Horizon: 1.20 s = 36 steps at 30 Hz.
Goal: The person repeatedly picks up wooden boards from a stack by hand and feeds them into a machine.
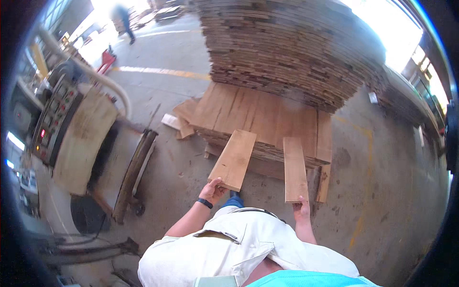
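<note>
In my left hand [213,191] is the near end of a light-brown wooden board [234,160], thumb on top, its far end tilted a little to the right. My right hand [301,208] grips a second, narrower-looking wooden board [295,170] by its near right corner. Both boards point away from me, apart from each other. Their far ends overlap the front edge of a low stack of planks [258,110] in the view; whether they touch it I cannot tell. Fingers under the boards are hidden.
Behind the low stack rises a tall pile of layered boards [282,52]. On the left stands a machine with a control panel [52,119] and a roller edge [136,167]. Offcuts [184,117] lie on the floor beside the stack. Farther off are a red pallet jack [107,60] and a walking person [125,24].
</note>
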Each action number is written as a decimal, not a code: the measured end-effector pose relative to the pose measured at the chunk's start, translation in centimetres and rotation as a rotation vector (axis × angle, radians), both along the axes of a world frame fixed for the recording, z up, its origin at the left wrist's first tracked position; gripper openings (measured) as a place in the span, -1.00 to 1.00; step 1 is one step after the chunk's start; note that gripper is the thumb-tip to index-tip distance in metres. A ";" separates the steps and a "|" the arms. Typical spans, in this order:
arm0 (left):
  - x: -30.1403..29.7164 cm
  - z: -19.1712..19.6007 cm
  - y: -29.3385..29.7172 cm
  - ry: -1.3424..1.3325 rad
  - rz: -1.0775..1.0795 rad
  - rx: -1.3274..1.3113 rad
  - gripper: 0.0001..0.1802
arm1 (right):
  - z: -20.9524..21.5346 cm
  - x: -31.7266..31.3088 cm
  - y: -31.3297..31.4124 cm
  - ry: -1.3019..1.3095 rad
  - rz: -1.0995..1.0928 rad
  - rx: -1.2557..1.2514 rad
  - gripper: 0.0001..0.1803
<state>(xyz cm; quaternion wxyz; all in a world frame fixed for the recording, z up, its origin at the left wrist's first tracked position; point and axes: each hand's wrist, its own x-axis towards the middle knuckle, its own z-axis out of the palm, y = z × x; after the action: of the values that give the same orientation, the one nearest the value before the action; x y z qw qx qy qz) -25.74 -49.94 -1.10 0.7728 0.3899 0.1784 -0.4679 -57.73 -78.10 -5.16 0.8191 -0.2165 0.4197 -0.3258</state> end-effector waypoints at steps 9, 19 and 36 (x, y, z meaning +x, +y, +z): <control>0.0 5.1 14.2 -0.123 0.393 -0.140 -0.53 | 2.4 11.2 7.4 -0.152 0.439 -0.041 -0.43; 3.7 5.3 34.2 -0.212 0.750 -0.177 -0.45 | 9.3 29.6 24.9 -0.300 0.915 -0.106 -0.40; 11.8 -1.6 47.4 -0.012 1.288 -0.274 -0.61 | -0.7 53.9 47.4 -0.068 1.174 0.253 -0.56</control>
<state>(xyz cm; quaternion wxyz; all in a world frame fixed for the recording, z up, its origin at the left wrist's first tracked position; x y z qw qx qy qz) -13.98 -2.58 -2.67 0.9419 0.1060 0.3105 0.0717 -3.84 -30.70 -5.82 0.8945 -0.3023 0.2389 0.2269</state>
